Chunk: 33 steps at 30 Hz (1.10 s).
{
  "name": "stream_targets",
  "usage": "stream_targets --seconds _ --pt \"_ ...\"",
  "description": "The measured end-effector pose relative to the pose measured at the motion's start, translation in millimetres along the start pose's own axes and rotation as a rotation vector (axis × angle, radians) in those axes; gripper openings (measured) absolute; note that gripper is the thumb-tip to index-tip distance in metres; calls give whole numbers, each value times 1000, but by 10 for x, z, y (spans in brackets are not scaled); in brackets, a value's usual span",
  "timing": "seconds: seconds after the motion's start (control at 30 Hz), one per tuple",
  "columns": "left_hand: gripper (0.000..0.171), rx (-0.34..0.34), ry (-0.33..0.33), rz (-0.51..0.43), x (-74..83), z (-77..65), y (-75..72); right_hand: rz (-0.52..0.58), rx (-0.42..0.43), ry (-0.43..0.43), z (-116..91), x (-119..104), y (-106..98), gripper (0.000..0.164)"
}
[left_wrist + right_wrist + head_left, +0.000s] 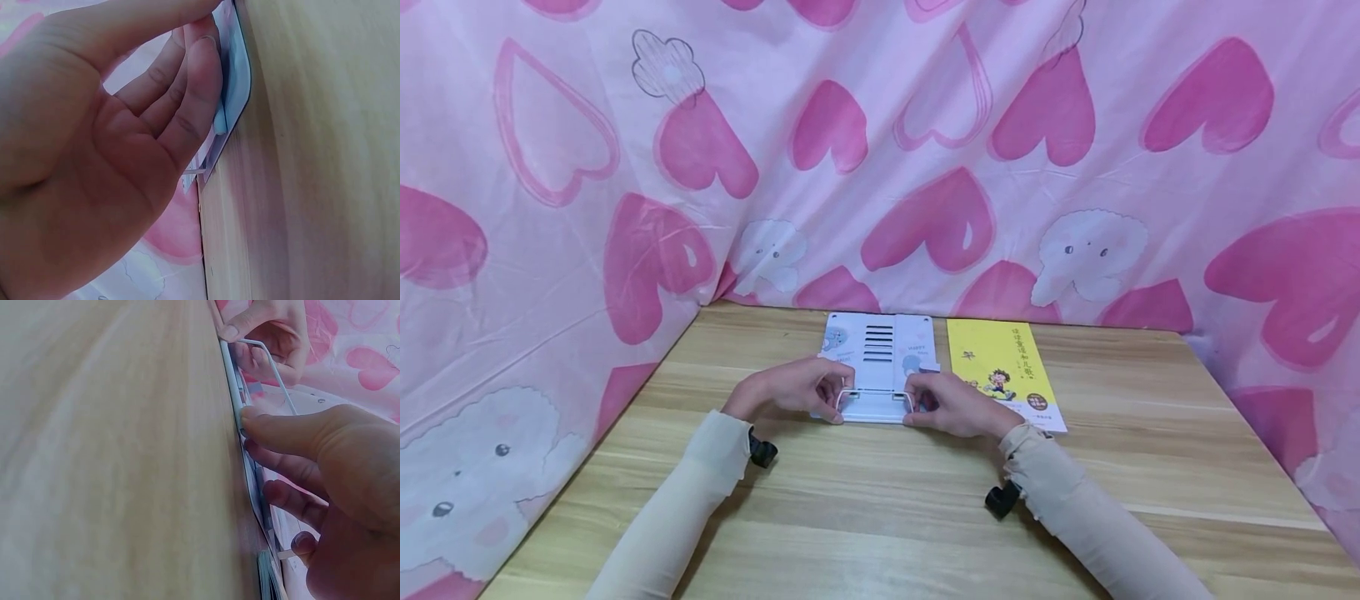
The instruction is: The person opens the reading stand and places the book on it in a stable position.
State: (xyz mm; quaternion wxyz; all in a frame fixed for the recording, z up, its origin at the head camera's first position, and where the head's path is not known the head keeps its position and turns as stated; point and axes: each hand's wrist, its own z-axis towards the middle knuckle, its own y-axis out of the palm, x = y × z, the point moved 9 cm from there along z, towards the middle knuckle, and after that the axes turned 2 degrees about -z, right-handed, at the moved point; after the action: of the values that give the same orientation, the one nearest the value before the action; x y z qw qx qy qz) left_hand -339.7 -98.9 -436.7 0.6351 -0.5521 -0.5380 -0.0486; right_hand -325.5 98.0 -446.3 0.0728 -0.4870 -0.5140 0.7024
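A white book stand (880,375) with a row of slots and small printed pictures lies on the table, its bent wire piece (273,365) raised at the near edge. At the stand's left corner my left hand (801,387) pinches that near edge, thumb in front and fingers curled behind. My right hand (958,404) grips the right corner in the same way, its thumb (275,431) pressed on the front lip. In the left wrist view, the left hand (125,125) hides most of the stand.
To the right of the stand, close by my right hand, lies a yellow book (981,350) with a cartoon figure on its cover. A pink curtain (880,192) with hearts hangs along the back and sides of the wooden table (850,517).
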Motion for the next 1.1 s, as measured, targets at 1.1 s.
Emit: stream_targets --seconds 1.1 --pt "38 603 -241 67 -329 -74 -523 90 294 331 -132 504 -489 49"
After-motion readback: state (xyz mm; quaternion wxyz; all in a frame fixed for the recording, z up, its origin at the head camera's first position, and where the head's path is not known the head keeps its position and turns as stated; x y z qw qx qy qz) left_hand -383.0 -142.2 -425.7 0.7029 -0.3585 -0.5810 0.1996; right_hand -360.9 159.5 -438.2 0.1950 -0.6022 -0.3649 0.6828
